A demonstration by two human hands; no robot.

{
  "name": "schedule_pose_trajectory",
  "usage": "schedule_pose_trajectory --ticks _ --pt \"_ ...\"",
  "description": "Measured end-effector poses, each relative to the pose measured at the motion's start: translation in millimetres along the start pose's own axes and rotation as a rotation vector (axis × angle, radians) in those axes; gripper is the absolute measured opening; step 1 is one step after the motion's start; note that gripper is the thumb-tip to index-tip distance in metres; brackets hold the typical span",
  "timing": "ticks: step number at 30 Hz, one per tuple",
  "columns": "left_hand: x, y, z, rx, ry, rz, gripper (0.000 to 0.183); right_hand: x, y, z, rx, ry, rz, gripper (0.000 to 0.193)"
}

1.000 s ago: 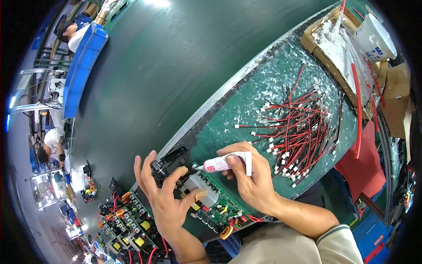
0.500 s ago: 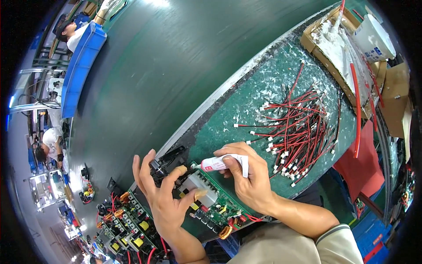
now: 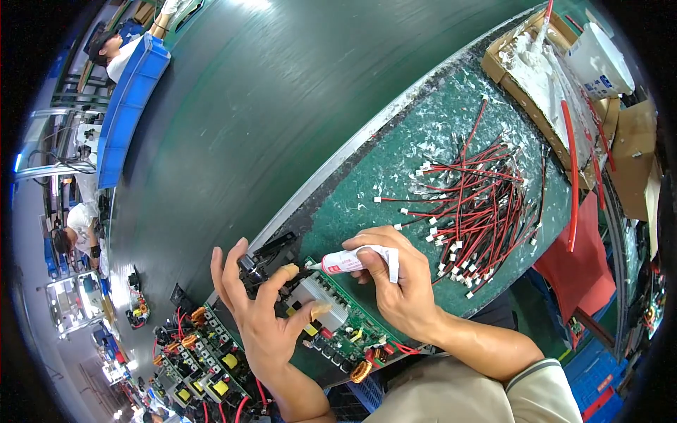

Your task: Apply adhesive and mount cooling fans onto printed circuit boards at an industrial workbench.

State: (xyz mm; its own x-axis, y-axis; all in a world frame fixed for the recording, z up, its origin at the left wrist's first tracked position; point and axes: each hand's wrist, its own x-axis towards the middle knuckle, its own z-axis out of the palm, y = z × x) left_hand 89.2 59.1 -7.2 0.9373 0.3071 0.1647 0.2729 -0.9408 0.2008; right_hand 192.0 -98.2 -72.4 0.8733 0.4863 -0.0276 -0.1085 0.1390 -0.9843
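Note:
My right hand [image 3: 398,275] is closed round a white squeeze tube [image 3: 342,262] with red print. Its nozzle points left, at the far end of a green circuit board [image 3: 360,326]. A finned silver heat sink [image 3: 317,299] sits on that board, along with capacitors and a copper-wound coil [image 3: 361,371]. My left hand [image 3: 264,310] is spread over the board's left side, with covers on the thumb and index fingertips. The thumb tip is over the heat sink and the index tip is near the nozzle. Whether they press on the board, I cannot tell.
Red-and-black wires [image 3: 486,211] with white connectors lie heaped on the smeared green bench. Further right are a cardboard box [image 3: 508,81] of white paste and a white bucket [image 3: 599,63]. More circuit boards [image 3: 201,359] stand at lower left. A blue bin [image 3: 134,113] is beyond; people work nearby.
The tube's nozzle has shifted very slightly left along the board's far end. Both hands otherwise keep nearly the same pose.

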Motion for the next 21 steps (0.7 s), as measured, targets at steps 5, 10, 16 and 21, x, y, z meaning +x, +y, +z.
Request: schedule_pose_trajectory --ticks 5,10,16,21 --pt "1 0 0 -0.002 0.000 -0.006 0.063 1 -1 1 0.024 -0.001 -0.007 0.020" --pt "1 2 2 0.006 -0.010 0.004 0.065 0 3 -4 -0.039 0.008 -0.048 0.017" --pt "-2 3 -8 0.012 -0.023 -0.042 0.049 5 -18 -15 -0.303 -0.037 -0.361 0.019" --pt "-11 -2 -16 0.092 0.011 -0.150 0.025 65 -63 -63 -0.318 0.193 0.015 0.028"
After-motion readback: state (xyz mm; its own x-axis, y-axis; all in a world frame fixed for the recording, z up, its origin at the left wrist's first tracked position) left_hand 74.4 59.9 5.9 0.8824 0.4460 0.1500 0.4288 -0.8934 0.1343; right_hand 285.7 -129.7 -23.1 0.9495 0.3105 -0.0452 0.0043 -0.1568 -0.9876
